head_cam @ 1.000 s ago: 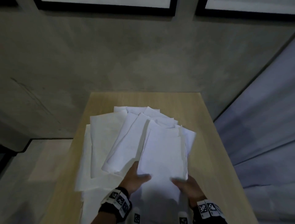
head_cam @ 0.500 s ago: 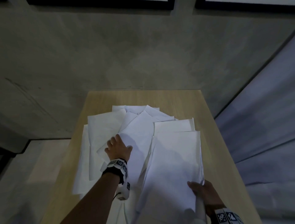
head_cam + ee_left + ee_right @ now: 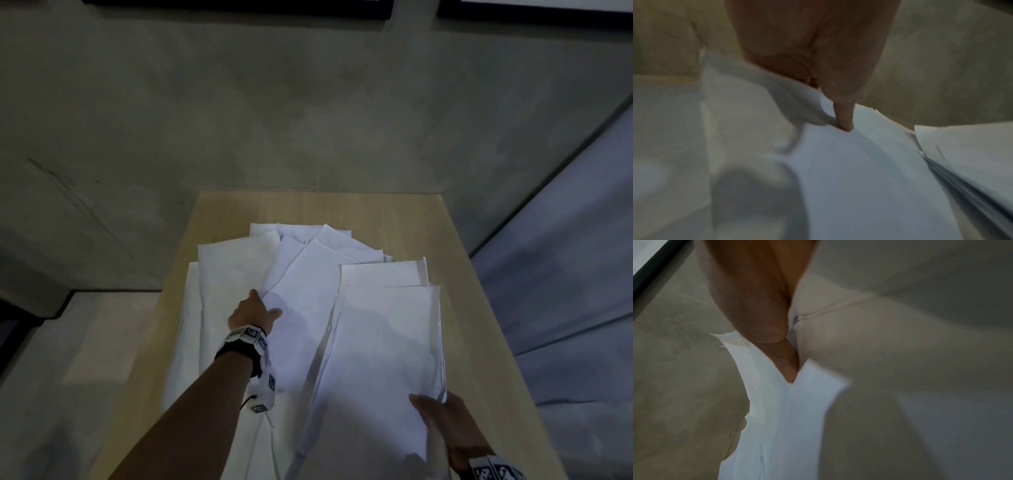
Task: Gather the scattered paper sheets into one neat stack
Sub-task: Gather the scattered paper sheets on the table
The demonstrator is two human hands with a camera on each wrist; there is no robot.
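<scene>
White paper sheets lie fanned across a light wooden table (image 3: 394, 219). My left hand (image 3: 255, 313) is at the left edge of the middle sheet (image 3: 301, 308). Its thumb (image 3: 844, 120) presses on top and its fingers are tucked out of sight under the paper. My right hand (image 3: 442, 421) grips the near right corner of a gathered stack (image 3: 383, 342), with the thumb (image 3: 785, 363) on top and the fingers beneath. More sheets spread to the left (image 3: 226, 274) and toward the far end (image 3: 329, 240), overlapping at angles.
A concrete wall (image 3: 308, 120) rises right behind the table's far edge. A grey curtain (image 3: 565, 274) hangs along the right side and pale floor (image 3: 85, 342) lies to the left. Bare wood shows along the far end and the right edge of the table.
My left hand left the near bundle and reached forward-left to the middle sheet's edge. My right hand slid the gathered bundle to the right and still grips its near corner.
</scene>
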